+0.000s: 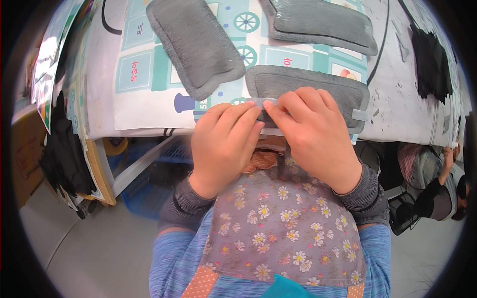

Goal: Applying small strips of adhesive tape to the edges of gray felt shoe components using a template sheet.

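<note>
Grey pad [318,87] sits at the table's near edge with both hands, left hand [223,141] and right hand [310,134], pinching its pale strap [258,103], which looks likely to slip crooked if either pinch loosens.

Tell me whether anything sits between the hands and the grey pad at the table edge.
Nothing visible does. Left hand and right hand already rest on the near grey pad, fingertips pinching its light strap.

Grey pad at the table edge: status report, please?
Both hands, left hand and right hand, pinch a strap on the grey pad. Two more pads lie beyond. Nothing blocking.
</note>
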A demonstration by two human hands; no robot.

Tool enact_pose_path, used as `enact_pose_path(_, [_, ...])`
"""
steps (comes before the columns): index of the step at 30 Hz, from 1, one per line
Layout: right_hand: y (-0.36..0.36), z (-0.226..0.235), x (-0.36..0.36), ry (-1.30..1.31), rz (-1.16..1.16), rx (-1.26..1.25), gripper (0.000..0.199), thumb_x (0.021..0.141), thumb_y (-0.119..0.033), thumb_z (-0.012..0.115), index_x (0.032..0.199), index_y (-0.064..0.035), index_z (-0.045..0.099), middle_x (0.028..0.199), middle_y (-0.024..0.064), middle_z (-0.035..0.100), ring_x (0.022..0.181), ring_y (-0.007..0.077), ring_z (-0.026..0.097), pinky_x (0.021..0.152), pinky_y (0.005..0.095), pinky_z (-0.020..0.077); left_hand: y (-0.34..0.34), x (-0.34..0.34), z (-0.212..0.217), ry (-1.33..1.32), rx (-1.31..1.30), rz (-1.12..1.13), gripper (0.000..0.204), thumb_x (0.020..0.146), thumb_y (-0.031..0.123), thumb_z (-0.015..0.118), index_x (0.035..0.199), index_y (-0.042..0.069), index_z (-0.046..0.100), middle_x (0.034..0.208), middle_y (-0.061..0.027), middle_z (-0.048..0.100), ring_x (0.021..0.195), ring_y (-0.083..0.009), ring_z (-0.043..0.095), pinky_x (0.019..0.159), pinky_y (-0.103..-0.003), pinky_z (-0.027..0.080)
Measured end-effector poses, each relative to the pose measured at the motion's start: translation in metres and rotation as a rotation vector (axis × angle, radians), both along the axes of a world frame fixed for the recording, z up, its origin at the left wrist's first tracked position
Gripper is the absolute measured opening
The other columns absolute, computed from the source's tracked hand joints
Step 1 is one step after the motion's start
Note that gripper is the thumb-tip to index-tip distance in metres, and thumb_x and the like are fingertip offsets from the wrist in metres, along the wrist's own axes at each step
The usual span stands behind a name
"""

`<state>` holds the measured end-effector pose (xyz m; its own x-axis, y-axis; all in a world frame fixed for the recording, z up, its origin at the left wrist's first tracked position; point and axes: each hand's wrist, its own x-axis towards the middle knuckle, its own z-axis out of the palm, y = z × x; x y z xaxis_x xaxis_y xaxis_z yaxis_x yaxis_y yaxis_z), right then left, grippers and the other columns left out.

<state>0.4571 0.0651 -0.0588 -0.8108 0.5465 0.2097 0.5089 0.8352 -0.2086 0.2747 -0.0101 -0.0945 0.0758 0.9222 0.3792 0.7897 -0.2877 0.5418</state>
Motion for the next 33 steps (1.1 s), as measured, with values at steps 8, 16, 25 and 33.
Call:
enact_pose_path(8, [0.001, 0.005, 0.006, 0.045, -0.045, -0.071, 0.028, 0.076, -0.014, 0.062, 0.101, -0.002, 0.066, 0.091, 0.0032, 0.054, 0.091, 0.0206, 0.053, 0.081, 0.0322, 0.0427, 0.0, 0.009, 0.01, 0.121, -0.078, 0.004, 0.031, 0.084, 0.019, 0.07, 0.113, 0.007, 0.07, 0.106, -0.008, 0.066, 0.094, -0.0282, 0.06, 0.083, -0.04, 0.047])
enact_pose_path(16, [0.024, 0.042, 0.12, 0.222, -0.728, -0.136, 0.015, 0.083, 0.0, 0.06, 0.097, -0.0006, 0.067, 0.093, 0.0137, 0.065, 0.09, 0.0299, 0.062, 0.08, 0.0382, 0.049, 0.0, 0.019, 0.019, 0.223, -0.148, 0.023, 0.043, 0.085, 0.033, 0.071, 0.124, 0.017, 0.068, 0.107, -0.007, 0.06, 0.099, -0.0282, 0.056, 0.087, -0.041, 0.043])
enact_pose_path(25, [0.012, 0.004, 0.149, 0.469, -0.806, -0.938, 0.018, 0.09, -0.014, 0.068, 0.087, 0.0009, 0.06, 0.074, -0.0032, 0.056, 0.069, 0.0036, 0.048, 0.06, 0.0213, 0.0389, -0.006, 0.018, 0.001, 0.107, -0.16, 0.067, 0.038, 0.094, 0.035, 0.064, 0.123, 0.011, 0.065, 0.115, -0.0124, 0.056, 0.108, -0.0296, 0.052, 0.094, -0.042, 0.04])
enact_pose_path(33, [0.006, -0.002, 0.151, 0.904, -0.741, -1.126, 0.012, 0.089, -0.011, 0.067, 0.083, -0.0054, 0.058, 0.076, -0.007, 0.053, 0.069, 0.0013, 0.044, 0.059, 0.0194, 0.0361, -0.012, 0.019, -0.025, -0.041, 0.052, 0.182, 0.039, 0.098, 0.028, 0.06, 0.123, 0.0, 0.049, 0.122, -0.0167, 0.052, 0.109, -0.0292, 0.05, 0.095, -0.039, 0.041])
